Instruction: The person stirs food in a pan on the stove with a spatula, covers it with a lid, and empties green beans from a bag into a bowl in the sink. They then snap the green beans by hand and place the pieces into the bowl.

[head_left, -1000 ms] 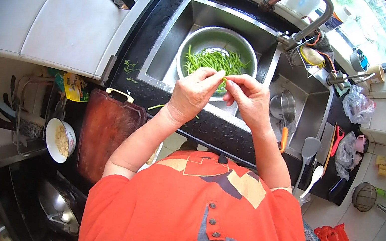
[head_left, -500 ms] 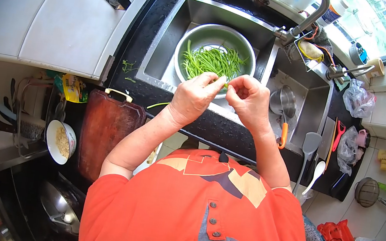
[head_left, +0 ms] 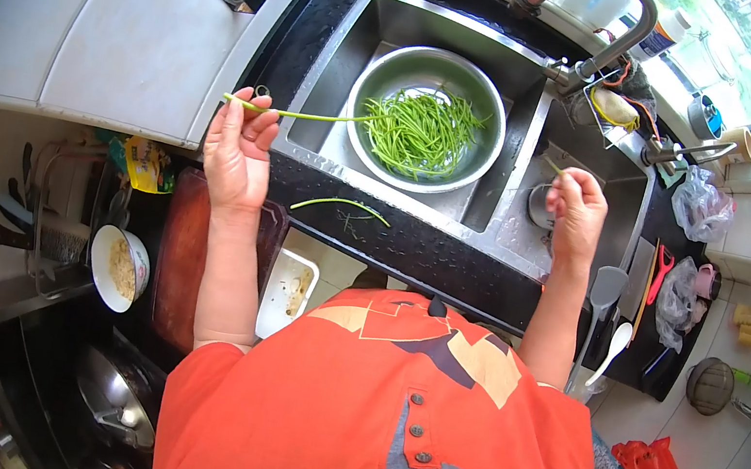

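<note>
My left hand (head_left: 239, 154), left of the sink, pinches one end of a long green vegetable stem (head_left: 316, 116) between thumb and fingers. That stem stretches rightward, its far end over the rim of a steel bowl (head_left: 369, 73). Many cut green stems (head_left: 423, 132) lie heaped in the bowl, which sits in the left basin. Over the right basin, my right hand (head_left: 578, 216) is closed in a pinch on a short thin stem piece (head_left: 553, 166). Another long stem (head_left: 341, 202) lies curved on the black counter between my arms, beside thin green scraps (head_left: 353, 223).
A steel faucet (head_left: 611, 51) arches over the double sink. In the right basin, a metal pot (head_left: 540, 205) is partly behind my right hand. A wooden cutting board (head_left: 184, 253), a bowl of chopped food (head_left: 120, 269) and a white tray (head_left: 276, 290) lie left. Utensils including a grey spatula (head_left: 607, 289) are right.
My hands have moved apart from above the bowl. The left went left with the long stem, the right went right with the short piece. The white tray shows more fully.
</note>
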Action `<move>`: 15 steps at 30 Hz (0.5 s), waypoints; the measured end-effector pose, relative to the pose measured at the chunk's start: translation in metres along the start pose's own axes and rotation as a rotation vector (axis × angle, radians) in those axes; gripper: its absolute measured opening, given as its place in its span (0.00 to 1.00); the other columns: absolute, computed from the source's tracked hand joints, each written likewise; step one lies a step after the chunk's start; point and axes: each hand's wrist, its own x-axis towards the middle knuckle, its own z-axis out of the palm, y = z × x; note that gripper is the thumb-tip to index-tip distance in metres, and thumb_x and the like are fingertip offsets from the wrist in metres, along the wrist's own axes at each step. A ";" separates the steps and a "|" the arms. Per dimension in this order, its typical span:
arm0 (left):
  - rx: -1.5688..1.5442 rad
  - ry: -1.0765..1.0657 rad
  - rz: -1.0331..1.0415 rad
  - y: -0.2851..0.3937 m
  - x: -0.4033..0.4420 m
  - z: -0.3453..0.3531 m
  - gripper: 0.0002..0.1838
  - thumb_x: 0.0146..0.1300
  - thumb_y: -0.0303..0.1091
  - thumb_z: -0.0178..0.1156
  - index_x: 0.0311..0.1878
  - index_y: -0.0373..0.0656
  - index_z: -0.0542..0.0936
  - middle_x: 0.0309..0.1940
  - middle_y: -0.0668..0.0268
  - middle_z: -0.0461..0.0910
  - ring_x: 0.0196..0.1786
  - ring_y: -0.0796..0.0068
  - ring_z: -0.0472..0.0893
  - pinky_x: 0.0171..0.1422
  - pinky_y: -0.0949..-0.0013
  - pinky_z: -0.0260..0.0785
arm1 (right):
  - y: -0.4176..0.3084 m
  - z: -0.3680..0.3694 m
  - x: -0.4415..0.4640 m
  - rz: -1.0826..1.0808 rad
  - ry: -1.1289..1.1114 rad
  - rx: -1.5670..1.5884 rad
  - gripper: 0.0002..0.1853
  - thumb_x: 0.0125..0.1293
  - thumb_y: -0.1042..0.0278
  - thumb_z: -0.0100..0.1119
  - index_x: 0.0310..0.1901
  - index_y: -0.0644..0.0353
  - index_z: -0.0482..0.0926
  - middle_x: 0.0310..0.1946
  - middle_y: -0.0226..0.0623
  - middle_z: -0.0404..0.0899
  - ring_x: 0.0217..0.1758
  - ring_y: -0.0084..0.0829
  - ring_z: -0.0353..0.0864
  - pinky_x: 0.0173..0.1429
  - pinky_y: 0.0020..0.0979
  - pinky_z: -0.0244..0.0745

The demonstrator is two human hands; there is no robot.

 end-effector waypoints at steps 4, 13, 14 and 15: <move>0.346 0.038 0.115 -0.001 0.005 -0.006 0.12 0.70 0.31 0.53 0.52 0.35 0.75 0.40 0.56 0.82 0.37 0.72 0.84 0.42 0.76 0.79 | -0.010 -0.010 0.003 -0.067 -0.004 0.220 0.04 0.66 0.75 0.53 0.39 0.63 0.77 0.34 0.37 0.80 0.31 0.22 0.76 0.34 0.20 0.70; 0.535 -0.368 -0.023 -0.049 -0.028 0.040 0.05 0.60 0.21 0.63 0.40 0.35 0.80 0.32 0.62 0.83 0.33 0.76 0.84 0.38 0.77 0.78 | 0.000 0.065 0.006 0.158 -0.446 0.408 0.02 0.60 0.76 0.56 0.30 0.64 0.75 0.41 0.52 0.80 0.34 0.27 0.80 0.36 0.25 0.75; 0.540 -0.396 -0.053 -0.053 -0.033 0.046 0.05 0.60 0.21 0.63 0.40 0.35 0.80 0.32 0.62 0.83 0.34 0.77 0.84 0.39 0.77 0.78 | 0.002 0.073 0.005 0.213 -0.472 0.429 0.03 0.60 0.76 0.57 0.30 0.63 0.74 0.41 0.52 0.80 0.33 0.27 0.80 0.35 0.25 0.76; 0.513 -0.430 -0.057 -0.059 -0.036 0.049 0.07 0.61 0.21 0.62 0.43 0.34 0.80 0.33 0.61 0.83 0.35 0.76 0.84 0.40 0.77 0.78 | 0.003 0.080 0.004 0.253 -0.497 0.436 0.04 0.60 0.76 0.59 0.29 0.62 0.74 0.40 0.51 0.80 0.32 0.26 0.80 0.33 0.24 0.76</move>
